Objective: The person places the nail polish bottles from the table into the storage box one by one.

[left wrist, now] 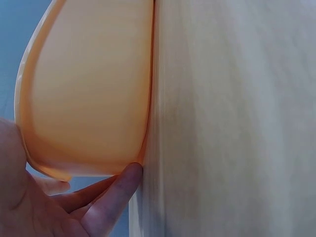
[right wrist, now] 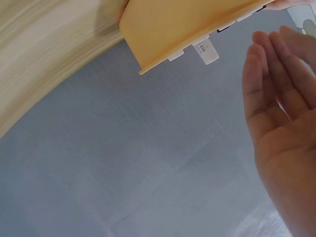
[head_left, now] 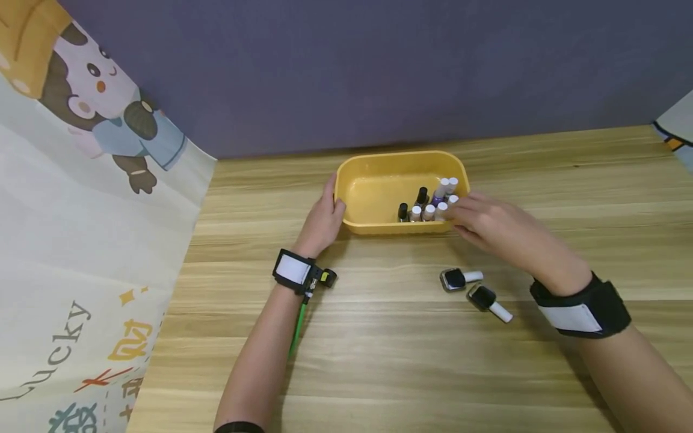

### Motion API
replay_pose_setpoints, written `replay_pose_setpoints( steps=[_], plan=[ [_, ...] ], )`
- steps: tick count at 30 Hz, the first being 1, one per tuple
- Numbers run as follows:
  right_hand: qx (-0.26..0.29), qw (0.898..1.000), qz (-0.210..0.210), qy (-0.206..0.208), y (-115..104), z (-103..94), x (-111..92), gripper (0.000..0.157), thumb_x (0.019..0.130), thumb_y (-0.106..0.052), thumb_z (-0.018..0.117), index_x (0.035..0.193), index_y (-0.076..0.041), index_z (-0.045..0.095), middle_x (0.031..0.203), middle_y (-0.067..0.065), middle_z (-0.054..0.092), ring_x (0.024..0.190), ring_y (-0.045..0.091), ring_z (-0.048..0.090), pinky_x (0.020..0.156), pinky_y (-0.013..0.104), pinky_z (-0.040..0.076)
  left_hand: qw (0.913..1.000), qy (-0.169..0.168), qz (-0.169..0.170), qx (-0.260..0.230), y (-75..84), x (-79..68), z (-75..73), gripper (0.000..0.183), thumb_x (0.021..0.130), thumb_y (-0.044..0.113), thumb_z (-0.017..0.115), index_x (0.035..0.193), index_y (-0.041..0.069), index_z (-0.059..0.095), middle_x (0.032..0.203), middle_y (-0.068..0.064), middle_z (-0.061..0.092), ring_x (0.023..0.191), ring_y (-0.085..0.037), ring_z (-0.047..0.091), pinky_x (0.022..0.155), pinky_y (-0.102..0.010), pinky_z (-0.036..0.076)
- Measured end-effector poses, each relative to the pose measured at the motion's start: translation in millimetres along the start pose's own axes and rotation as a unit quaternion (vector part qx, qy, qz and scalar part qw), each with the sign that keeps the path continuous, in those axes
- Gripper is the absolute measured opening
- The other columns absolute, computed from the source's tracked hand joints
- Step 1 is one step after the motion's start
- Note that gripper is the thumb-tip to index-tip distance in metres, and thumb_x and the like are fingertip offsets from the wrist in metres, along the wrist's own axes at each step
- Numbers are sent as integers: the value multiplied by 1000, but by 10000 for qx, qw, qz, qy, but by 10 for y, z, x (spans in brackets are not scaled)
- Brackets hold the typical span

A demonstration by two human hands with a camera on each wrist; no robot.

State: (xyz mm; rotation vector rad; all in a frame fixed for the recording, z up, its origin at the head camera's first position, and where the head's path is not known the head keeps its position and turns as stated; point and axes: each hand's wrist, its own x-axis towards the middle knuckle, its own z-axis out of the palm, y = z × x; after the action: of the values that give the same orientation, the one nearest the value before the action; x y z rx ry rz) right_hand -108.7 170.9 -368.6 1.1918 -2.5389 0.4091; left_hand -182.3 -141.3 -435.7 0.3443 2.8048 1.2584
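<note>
Nail polish bottle point(head_left: 452, 280): is lying on its side on the table, just in front of the basket's right end; its long axis is running almost left to right, white cap pointing right, dark body to the left.
Second bottle point(head_left: 482, 297): is lying just beside it, also white-capped – its axis is slanting, cap pointing right and toward the person.
Bottles in the basket point(head_left: 429, 213): are crowding the right half, caps up, white and black ones; a purple bottle point(head_left: 437, 197) and a black-capped neighbour are leaning.
Yellow basket point(head_left: 397, 228): is sitting near the back of the table, its long axis running left to right; yellow floor is showing across its left half.
Right hand point(head_left: 495, 224): is hovering at the near right corner, fingers loosely bent and close together – no bottle is showing between them.
Left hand point(head_left: 320, 218): is resting on the basket's left end, fingers fairly straight along the outside wall.
Table point(head_left: 379, 337): wood grain is stretching between the basket's near edge and the loose bottles, and broadly to their left.
Edges: the dark wall point(head_left: 379, 72) is bordering the back, a printed white sheet point(head_left: 81, 240) the left.
Wrists: both are wearing black straps point(head_left: 293, 268).
</note>
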Motion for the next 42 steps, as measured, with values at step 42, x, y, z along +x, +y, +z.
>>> replay_pose_setpoints(
  steps=[42],
  plan=[
    [836, 9573, 1189, -2500, 31, 103, -373, 18, 75, -25, 70, 92, -21, 67, 96, -7, 61, 90, 12, 57, 78, 33, 48, 9999, -69, 67, 66, -2, 18, -15, 59, 97, 30, 28, 148, 28, -2, 142, -12, 39, 62, -22, 49, 55, -33, 43]
  ],
)
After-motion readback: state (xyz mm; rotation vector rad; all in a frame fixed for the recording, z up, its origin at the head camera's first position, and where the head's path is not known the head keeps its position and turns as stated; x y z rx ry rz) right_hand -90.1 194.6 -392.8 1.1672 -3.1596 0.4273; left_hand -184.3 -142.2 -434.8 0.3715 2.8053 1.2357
